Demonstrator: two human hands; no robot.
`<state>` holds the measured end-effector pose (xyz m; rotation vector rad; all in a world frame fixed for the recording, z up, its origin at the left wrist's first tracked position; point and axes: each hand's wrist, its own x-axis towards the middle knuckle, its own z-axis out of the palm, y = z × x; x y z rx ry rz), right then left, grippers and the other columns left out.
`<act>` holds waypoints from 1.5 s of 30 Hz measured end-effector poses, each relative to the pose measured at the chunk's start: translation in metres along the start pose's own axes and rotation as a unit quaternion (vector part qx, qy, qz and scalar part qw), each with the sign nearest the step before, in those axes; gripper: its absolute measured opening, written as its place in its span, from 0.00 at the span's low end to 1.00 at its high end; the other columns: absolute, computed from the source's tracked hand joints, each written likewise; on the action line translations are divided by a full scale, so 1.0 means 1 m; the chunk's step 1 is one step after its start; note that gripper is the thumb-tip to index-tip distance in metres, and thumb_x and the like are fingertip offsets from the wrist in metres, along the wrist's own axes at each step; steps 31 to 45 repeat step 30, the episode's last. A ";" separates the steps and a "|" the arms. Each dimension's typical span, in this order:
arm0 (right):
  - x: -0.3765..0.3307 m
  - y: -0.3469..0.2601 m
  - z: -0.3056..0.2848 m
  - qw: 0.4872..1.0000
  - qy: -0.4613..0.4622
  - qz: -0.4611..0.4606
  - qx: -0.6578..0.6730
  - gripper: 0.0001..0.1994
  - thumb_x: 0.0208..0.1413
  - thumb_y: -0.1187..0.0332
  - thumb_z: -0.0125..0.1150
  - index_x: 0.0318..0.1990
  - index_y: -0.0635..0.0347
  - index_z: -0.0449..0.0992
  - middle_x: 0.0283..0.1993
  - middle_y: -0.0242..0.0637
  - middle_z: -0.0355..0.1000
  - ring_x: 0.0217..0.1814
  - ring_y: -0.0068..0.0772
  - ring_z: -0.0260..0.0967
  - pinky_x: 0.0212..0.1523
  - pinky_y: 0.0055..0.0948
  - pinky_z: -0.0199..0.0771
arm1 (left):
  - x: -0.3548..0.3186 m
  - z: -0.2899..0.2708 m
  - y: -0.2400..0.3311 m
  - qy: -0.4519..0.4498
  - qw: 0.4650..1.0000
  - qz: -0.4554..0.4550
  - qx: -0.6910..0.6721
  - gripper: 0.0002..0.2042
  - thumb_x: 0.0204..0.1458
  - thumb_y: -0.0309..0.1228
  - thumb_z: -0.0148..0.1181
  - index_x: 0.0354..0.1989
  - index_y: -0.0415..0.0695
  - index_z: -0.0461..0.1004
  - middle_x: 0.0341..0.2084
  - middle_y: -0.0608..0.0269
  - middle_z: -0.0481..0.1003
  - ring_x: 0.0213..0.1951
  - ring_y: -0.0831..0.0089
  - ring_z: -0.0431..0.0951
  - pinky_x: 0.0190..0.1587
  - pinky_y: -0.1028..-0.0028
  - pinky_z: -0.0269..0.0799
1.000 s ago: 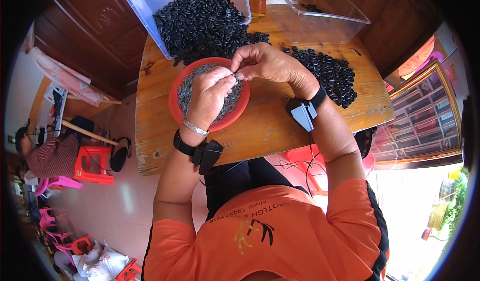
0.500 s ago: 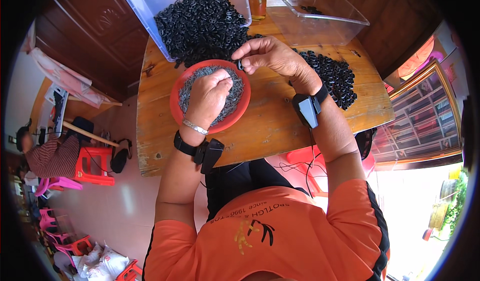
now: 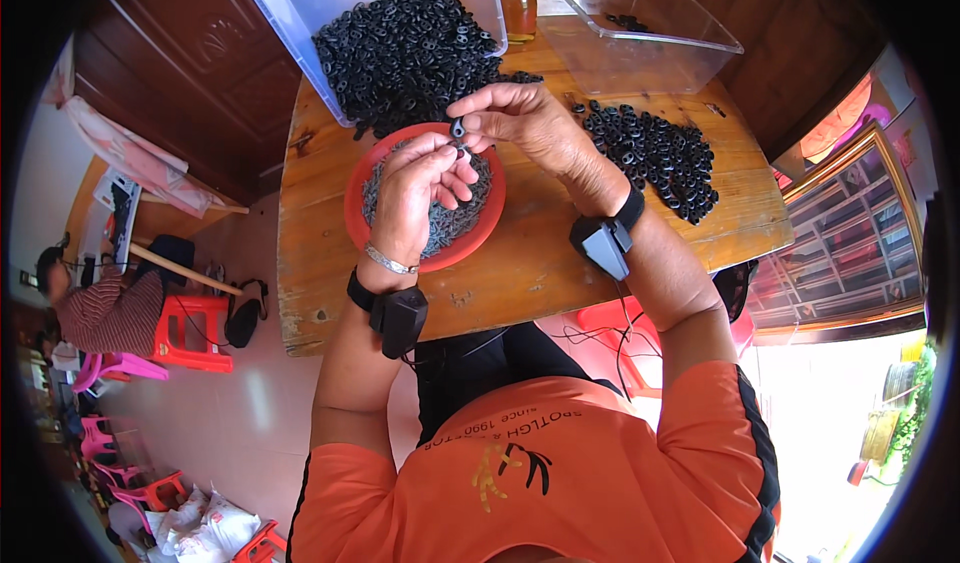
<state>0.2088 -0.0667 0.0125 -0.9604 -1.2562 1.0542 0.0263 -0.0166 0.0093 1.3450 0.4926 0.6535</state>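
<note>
My right hand [image 3: 515,128] pinches a small black oval part [image 3: 458,128] with holes in it, between thumb and forefinger. Right below it, my left hand [image 3: 415,181] is closed at thumb and forefinger, its other fingers loosely curled. Whatever is in that pinch is too small to make out. The fingertips of both hands meet at the black part. Under them stands a red bowl [image 3: 357,213] full of thin grey screw-like pieces [image 3: 462,215], partly covered by my left hand.
A tilted clear bin [image 3: 290,38] spills a heap of black parts [image 3: 400,58] behind the bowl. More black parts [image 3: 670,158] lie on the wooden table [image 3: 560,273] at right. Behind are a jar [image 3: 517,8] and another clear bin [image 3: 640,63]. A person [image 3: 110,308] sits far left.
My left hand has risen from the grey pieces and turned its fingers up toward the black part. My right hand has moved slightly left, bringing the part to meet it.
</note>
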 end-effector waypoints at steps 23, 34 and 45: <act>0.000 0.000 0.014 0.997 -0.055 -0.007 -0.061 0.09 0.53 0.73 0.61 0.42 0.62 0.77 0.34 0.29 0.76 0.36 0.16 0.70 0.38 0.19 0.72 | 0.003 -0.017 -0.003 -0.002 0.995 0.055 -0.079 0.11 0.55 0.34 0.46 0.29 0.39 0.69 0.21 0.60 0.73 0.21 0.75 0.72 0.24 0.81 0.65; -0.001 0.003 0.010 0.995 -0.068 -0.010 -0.065 0.11 0.53 0.72 0.61 0.45 0.60 0.77 0.36 0.30 0.76 0.34 0.18 0.70 0.38 0.19 0.72 | 0.004 -0.016 -0.003 -0.071 0.983 0.021 -0.167 0.11 0.54 0.36 0.46 0.29 0.40 0.68 0.21 0.58 0.73 0.21 0.73 0.72 0.23 0.79 0.65; -0.001 0.003 0.010 0.995 -0.068 -0.010 -0.065 0.11 0.53 0.72 0.61 0.45 0.60 0.77 0.36 0.30 0.76 0.34 0.18 0.70 0.38 0.19 0.72 | 0.004 -0.016 -0.003 -0.071 0.983 0.021 -0.167 0.11 0.54 0.36 0.46 0.29 0.40 0.68 0.21 0.58 0.73 0.21 0.73 0.72 0.23 0.79 0.65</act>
